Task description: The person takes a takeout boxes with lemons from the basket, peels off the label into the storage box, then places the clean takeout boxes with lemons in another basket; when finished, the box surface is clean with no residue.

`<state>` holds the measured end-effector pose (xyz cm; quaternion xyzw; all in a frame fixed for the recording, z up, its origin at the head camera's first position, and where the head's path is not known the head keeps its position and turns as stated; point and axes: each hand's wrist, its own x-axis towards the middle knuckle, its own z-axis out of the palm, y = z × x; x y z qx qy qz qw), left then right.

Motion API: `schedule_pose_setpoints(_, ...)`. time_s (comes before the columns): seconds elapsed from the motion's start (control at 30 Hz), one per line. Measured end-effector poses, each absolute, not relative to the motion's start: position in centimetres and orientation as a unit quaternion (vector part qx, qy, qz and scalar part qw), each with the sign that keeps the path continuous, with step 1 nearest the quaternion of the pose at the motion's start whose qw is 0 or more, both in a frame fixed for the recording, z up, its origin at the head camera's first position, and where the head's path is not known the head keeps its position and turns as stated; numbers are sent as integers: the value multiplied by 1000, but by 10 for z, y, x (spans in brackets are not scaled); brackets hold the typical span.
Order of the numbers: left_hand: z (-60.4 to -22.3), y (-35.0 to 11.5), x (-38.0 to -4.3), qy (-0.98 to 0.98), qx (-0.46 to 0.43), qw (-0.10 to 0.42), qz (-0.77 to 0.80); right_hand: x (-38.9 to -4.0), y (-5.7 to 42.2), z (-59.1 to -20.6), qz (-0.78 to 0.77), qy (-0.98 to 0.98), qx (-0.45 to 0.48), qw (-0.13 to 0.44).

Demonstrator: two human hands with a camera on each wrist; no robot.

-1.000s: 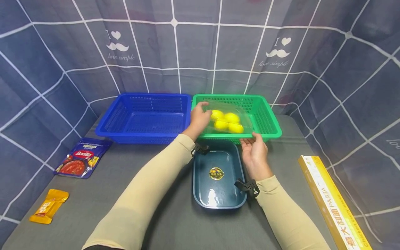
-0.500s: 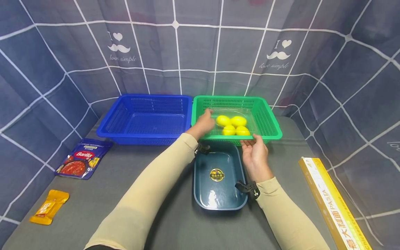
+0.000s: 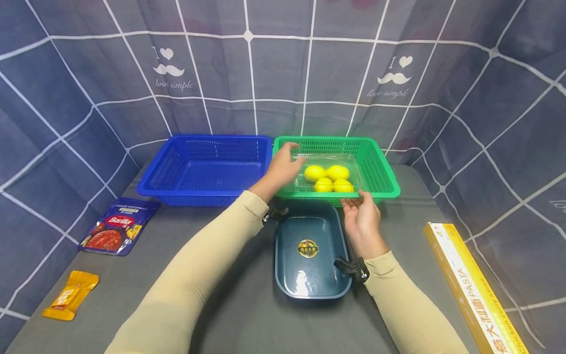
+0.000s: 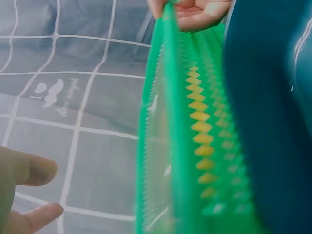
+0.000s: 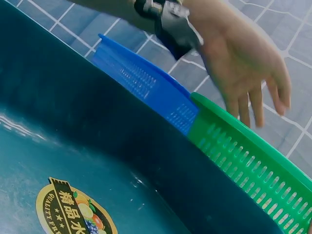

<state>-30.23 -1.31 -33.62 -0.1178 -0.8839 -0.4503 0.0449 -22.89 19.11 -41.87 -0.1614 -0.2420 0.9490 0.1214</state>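
In the head view, a clear plastic container (image 3: 309, 158) with several yellow lemons (image 3: 338, 172) lies in the green basket (image 3: 385, 169). My left hand (image 3: 283, 169) hovers over the basket's left side, thumb and fingers spread with nothing between them; the left wrist view shows that thumb (image 4: 36, 169) apart from the rim. My right hand (image 3: 363, 223) holds the basket's front rim, thumb on top and fingers below. That same grip of the right hand (image 4: 202, 14) shows at the top of the left wrist view. Below the basket stands a dark teal basin (image 3: 309, 280) with a round sticker.
A blue basket (image 3: 203, 194) stands left of the green one, close against it. On the left lie a Barilla sauce pouch (image 3: 119, 226) and a small orange packet (image 3: 70, 295). A long pasta box (image 3: 473, 290) lies on the right. Checked cloth (image 3: 283, 64) hangs behind.
The lemon container has tipped down from a tilt to lie in the green basket. My left hand has let go of it and drawn up to the left; my right hand stays at the rim.
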Motion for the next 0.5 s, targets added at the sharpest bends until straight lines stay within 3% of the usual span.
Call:
schedule_pose_setpoints(0.27, -305, -58, -291, -890, -164, 60, -421, -228, 196, -417, 948, -247, -171, 102)
schedule_pose_setpoints(0.5, -291, -137, -284, -895, -181, 100, -395, -217, 204, -403, 929, -269, -250, 48)
